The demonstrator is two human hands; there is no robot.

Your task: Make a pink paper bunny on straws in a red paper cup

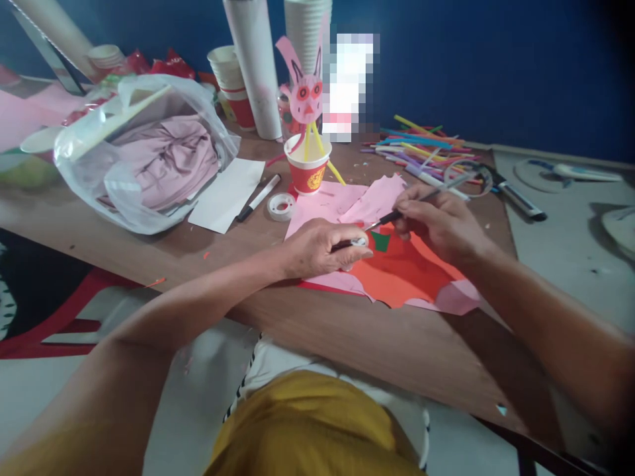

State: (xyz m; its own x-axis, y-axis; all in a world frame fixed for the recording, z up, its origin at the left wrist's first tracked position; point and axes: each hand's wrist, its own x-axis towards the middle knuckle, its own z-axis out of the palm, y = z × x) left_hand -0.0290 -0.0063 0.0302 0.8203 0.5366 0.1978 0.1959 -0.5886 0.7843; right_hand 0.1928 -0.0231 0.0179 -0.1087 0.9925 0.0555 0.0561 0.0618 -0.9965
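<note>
My left hand (322, 250) is closed above the papers, with a small white piece with black marks (359, 242) pinched between thumb and forefinger. What exactly this piece is, I cannot make out. In my right hand (436, 215) is a slim pen (391, 217) with a dark grip, its thin tip pointing at the white piece. Under both hands lie an orange paper sheet (411, 271) with cut edges and pink paper (459, 296). A small green paper piece (380, 241) rests on the orange sheet, between the hands.
Behind the hands, a pink rabbit figure (306, 102) on yellow straws stands in a red-and-white paper cup (308, 173). Nearby are a tape roll (281, 207), a marker (258, 198), a white card (229, 195), a plastic bag (143, 211), loose straws (421, 142) and a box cutter (520, 198).
</note>
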